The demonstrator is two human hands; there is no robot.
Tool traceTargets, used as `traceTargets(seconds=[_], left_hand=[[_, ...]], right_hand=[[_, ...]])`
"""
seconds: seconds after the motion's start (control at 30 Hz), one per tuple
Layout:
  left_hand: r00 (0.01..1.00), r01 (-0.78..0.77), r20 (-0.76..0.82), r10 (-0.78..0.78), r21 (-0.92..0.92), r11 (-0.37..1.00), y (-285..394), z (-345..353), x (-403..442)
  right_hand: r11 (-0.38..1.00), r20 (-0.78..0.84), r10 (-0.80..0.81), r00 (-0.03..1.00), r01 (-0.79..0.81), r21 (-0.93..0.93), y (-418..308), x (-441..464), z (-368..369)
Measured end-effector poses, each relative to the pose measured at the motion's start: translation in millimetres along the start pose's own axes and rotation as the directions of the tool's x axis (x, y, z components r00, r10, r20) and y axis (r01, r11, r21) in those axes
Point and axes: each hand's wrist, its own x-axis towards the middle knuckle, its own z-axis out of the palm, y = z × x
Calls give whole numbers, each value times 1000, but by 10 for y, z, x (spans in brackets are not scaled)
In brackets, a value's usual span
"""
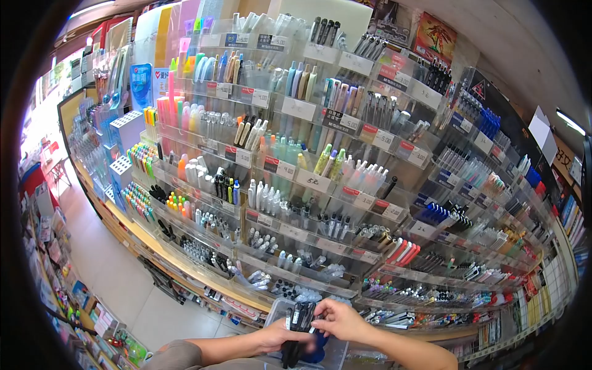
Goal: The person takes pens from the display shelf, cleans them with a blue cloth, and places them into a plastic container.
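At the bottom centre, my left hand (pixel 279 335) is closed around a bundle of black pens (pixel 301 317), which stand roughly upright in its grip. My right hand (pixel 340 319) comes in from the right, its thumb and fingers pinched at the edge of the bundle. A slim pen with a pale part seems to be between those fingertips, though it is small and partly covered. Below both hands is a clear plastic box (pixel 337 356) with something dark blue inside. My fingers hide the lower part of the bundle.
A tiered clear acrylic pen rack (pixel 296 231) fills the view ahead, loaded with pens, markers and price tags (pixel 312 180). White holders (pixel 127 123) stand at its left end. A tiled aisle (pixel 123 277) runs at left, beside shelves of small goods (pixel 92 308).
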Motion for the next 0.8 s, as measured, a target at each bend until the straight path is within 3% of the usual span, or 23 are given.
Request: traceTargets(seconds=[0.1,0.13,0.17,0.27,0.3,0.33,0.4,0.43,0.5,0.57,0.6,0.7,0.77,0.8], left_hand=[[1000,-5,-13,5,-21,1000,-27,-51,13],[1000,3,-27,-3,-23,1000,-46,-88,34],[999,9,-41,-10,-26,1000,-50,-104,51],[999,-20,-39,19,-32,999,-6,1,20],[999,-19,-44,17,-33,999,-1,8,15],[999,-17,-49,15,-34,999,3,12,12],[998,-14,-55,13,-33,999,4,17,12],[998,-14,-56,13,-29,999,7,19,11],[998,-15,-59,13,-24,1000,11,18,11],[998,-17,-66,15,-23,1000,3,7,11],[998,-22,-61,21,-19,1000,-2,-2,14],[998,-30,-53,29,-9,1000,-26,-32,25],[998,-26,-55,26,-7,1000,-37,-48,31],[998,-30,-51,30,-5,1000,-36,-50,29]], right_hand=[[994,-145,-94,985,101,43,-294,-57,-191],[979,-214,-204,955,199,-45,-510,-117,-297],[977,-293,-211,932,210,-37,-678,-171,-417],[905,-496,-414,764,402,-136,-1232,-415,-709],[829,-553,-546,629,501,-249,-1408,-472,-776],[793,-619,-574,537,554,-254,-1564,-534,-851],[610,-636,-729,252,662,-437,-1786,-605,-1046],[557,-647,-753,117,636,-534,-1896,-630,-1114],[523,-647,-762,-39,551,-650,-2041,-635,-1200],[501,-600,-799,-36,511,-698,-2076,-548,-1290],[542,-600,-800,20,455,-707,-2094,-490,-1262],[566,-504,-824,258,364,-739,-2021,-253,-1268],[731,-543,-681,492,415,-541,-1989,-140,-1264],[723,-535,-686,493,386,-573,-1976,-88,-1297]])
